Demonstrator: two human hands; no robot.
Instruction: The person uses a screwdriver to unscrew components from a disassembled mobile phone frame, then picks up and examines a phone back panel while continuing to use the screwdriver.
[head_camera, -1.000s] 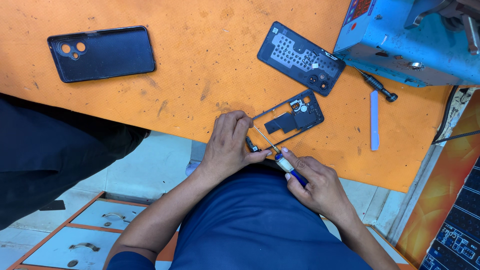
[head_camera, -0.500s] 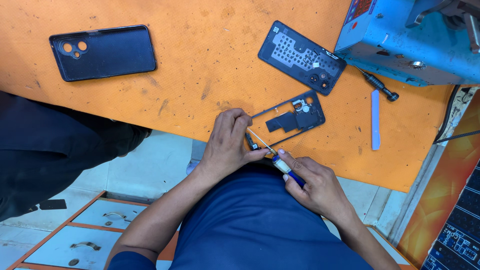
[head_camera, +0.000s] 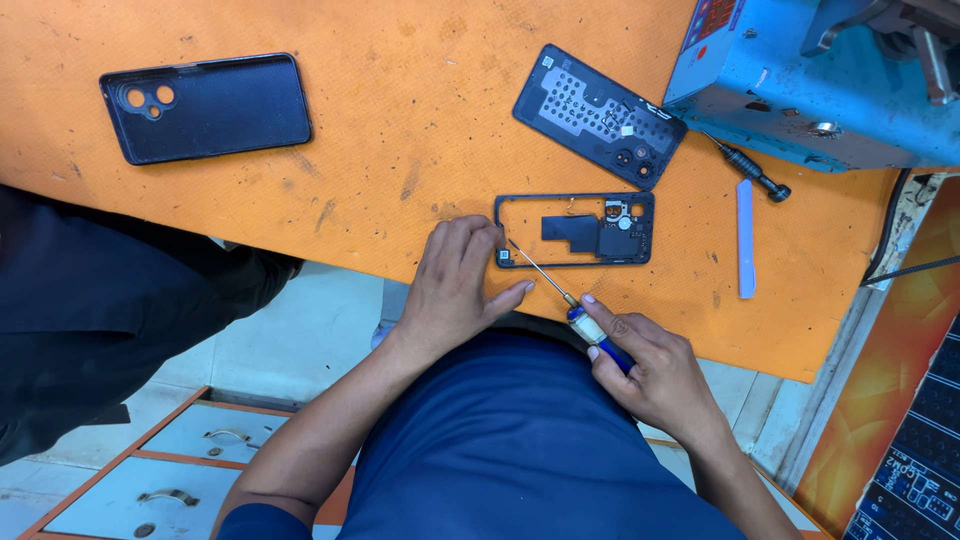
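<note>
The phone frame lies at the near edge of the orange tabletop. The left hand presses curled fingers on the frame's left end; the right hand pinches a screwdriver, tip inside the frame's lower-left corner. Best to hold the shaft steady and press lightly.

The surface looks like orange matt rubbery stuff, scuffed and stained. Phone frame by the left hand is dark matt plastic. Screwdriver in the right hand has a thin shiny metal shaft and a glossy plastic handle.
</note>
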